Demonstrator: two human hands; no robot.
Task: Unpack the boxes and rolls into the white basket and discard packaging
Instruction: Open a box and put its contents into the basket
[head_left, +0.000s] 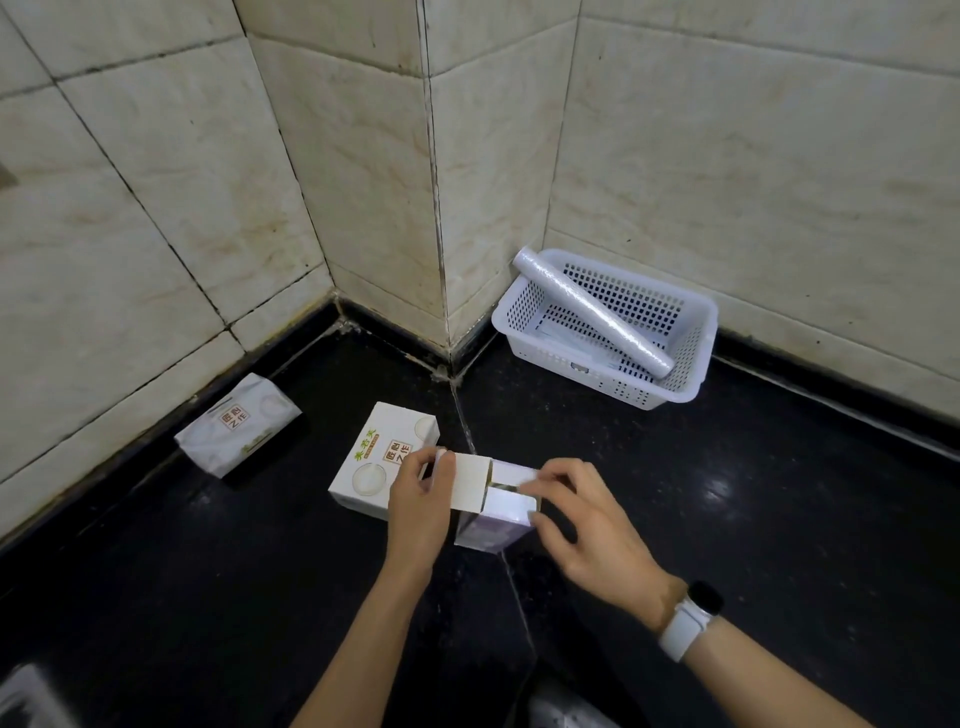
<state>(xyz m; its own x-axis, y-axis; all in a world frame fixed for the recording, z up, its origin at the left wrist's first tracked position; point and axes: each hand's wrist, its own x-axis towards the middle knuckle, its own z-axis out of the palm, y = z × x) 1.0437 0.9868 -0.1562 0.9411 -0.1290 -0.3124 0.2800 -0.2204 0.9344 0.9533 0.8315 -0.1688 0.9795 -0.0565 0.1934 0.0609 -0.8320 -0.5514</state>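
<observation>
1. A soft white pack (236, 425) with brown letters is lying at the far left of the black countertop (753, 519), leaning against the tiled wall (156, 234).
2. A white box (382, 460) with green and brown letters is lying flat near the middle of the countertop, well apart from the soft pack.
3. The left hand (418, 512) is curling its fingers around the left top flap of a small white box (493, 506), gripping it. This hand is covering a bit of the flat white box behind it.
4. The small white box is standing on the countertop, just beside the flat box, and its top flaps are being held open.
5. The right hand (582, 525) is pinching the right top flap of the small white box with its fingertips. A white watch (691, 621) is sitting on that wrist.
6. The white basket (605, 327) is sitting in the far right corner of the countertop, touching the wall.
7. A clear roll (592, 312) is lying tilted in the basket, with its upper end resting on the basket's left rim.
</observation>
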